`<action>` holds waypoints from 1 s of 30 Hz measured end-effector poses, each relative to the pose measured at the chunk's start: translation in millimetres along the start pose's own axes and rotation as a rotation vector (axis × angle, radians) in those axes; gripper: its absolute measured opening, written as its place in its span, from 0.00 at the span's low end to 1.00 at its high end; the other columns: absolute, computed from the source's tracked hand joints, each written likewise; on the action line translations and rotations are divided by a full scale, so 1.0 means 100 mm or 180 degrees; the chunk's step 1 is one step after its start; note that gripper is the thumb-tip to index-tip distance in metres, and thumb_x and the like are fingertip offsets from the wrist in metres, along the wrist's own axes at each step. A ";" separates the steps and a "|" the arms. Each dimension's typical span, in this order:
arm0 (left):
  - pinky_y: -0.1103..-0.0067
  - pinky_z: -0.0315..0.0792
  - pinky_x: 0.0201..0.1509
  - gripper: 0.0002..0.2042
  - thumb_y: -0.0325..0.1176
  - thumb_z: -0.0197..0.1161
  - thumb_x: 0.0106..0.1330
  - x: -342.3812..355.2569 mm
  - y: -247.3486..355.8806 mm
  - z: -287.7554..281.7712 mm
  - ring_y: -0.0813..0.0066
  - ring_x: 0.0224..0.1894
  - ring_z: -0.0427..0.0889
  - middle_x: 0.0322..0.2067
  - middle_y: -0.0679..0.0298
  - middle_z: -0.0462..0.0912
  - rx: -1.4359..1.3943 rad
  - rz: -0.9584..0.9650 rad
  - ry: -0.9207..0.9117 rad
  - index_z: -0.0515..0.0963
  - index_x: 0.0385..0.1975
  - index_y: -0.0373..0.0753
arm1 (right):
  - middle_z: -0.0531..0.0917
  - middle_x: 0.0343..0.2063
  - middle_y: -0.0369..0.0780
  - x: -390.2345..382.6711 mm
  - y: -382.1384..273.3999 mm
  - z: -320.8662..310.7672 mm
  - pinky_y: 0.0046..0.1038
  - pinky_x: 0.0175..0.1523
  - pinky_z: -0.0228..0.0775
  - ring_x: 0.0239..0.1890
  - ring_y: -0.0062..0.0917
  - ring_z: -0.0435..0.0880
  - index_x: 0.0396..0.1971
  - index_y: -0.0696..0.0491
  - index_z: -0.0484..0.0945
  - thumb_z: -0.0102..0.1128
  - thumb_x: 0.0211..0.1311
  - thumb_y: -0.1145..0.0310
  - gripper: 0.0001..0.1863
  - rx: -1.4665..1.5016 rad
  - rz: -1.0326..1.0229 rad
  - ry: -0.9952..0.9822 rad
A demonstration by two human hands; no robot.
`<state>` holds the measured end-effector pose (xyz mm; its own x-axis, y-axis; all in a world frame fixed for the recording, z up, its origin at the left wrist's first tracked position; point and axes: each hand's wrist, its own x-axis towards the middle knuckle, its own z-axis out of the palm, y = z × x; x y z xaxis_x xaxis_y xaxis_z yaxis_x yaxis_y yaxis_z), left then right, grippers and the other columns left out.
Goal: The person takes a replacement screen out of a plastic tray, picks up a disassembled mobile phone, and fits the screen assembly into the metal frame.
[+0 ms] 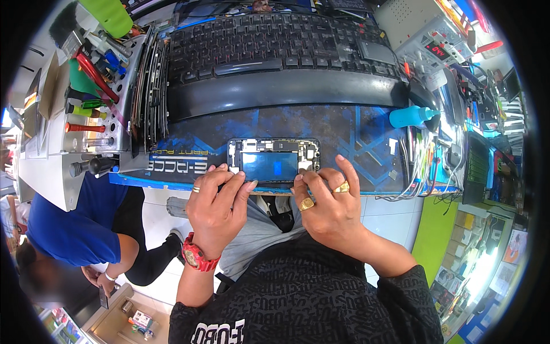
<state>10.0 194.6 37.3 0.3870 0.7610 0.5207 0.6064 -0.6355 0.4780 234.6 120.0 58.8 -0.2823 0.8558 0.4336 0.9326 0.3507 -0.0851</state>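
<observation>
An opened smartphone (269,166) lies sideways at the front edge of the bench, its inner parts exposed around a dark blue rectangular panel. At the phone's near left corner is my left hand (216,198), closed, with bent fingertips against the frame and the thumb at its near edge. My right hand (329,198) closes thumb and forefinger at the near right corner, while its little finger sticks up. Whether a small part sits between those right fingertips is hidden. Under the phone is a dark, blue-patterned work mat (355,137).
Beyond the mat stands a black keyboard (258,49). A tool holder (129,109) with screwdrivers and pliers is at left, beside upright dark panels (154,86). To the right are a blue squeeze bottle (409,117), cables (409,166) and a powered instrument (438,49). Another person (80,221) sits at lower left.
</observation>
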 end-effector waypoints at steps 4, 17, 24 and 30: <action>0.66 0.84 0.55 0.16 0.32 0.82 0.60 -0.04 0.01 -0.01 0.57 0.45 0.87 0.42 0.60 0.83 0.0238 -0.0009 -0.0127 0.89 0.46 0.37 | 0.84 0.46 0.45 0.07 -0.01 -0.08 0.57 0.76 0.64 0.51 0.37 0.82 0.43 0.59 0.89 0.65 0.57 0.69 0.15 -0.0017 0.0042 -0.0238; 0.49 0.71 0.72 0.22 0.41 0.78 0.66 -0.07 0.22 0.05 0.48 0.65 0.75 0.58 0.52 0.77 0.0686 0.0031 -0.0555 0.87 0.57 0.40 | 0.81 0.57 0.45 0.21 0.02 -0.01 0.65 0.78 0.56 0.68 0.48 0.73 0.53 0.56 0.87 0.76 0.58 0.57 0.26 0.0367 0.0194 -0.0440; 0.48 0.65 0.78 0.20 0.38 0.71 0.70 -0.07 0.27 0.05 0.47 0.75 0.72 0.65 0.57 0.83 0.1183 0.0402 -0.0784 0.85 0.58 0.33 | 0.81 0.60 0.47 0.13 0.04 0.04 0.63 0.78 0.59 0.69 0.49 0.74 0.57 0.62 0.85 0.69 0.65 0.59 0.26 0.0179 -0.0136 -0.0419; 0.47 0.57 0.81 0.23 0.38 0.70 0.71 -0.07 0.32 0.10 0.50 0.74 0.71 0.64 0.53 0.80 0.1129 0.0304 -0.0845 0.82 0.64 0.37 | 0.82 0.59 0.47 0.16 0.05 0.04 0.63 0.78 0.59 0.68 0.48 0.75 0.53 0.62 0.86 0.69 0.62 0.62 0.23 0.0471 0.0003 -0.0189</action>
<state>34.0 170.5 41.8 0.5893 0.7378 0.3292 0.7421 -0.6554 0.1405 233.6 136.9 61.8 -0.2984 0.8756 0.3799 0.8908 0.3984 -0.2186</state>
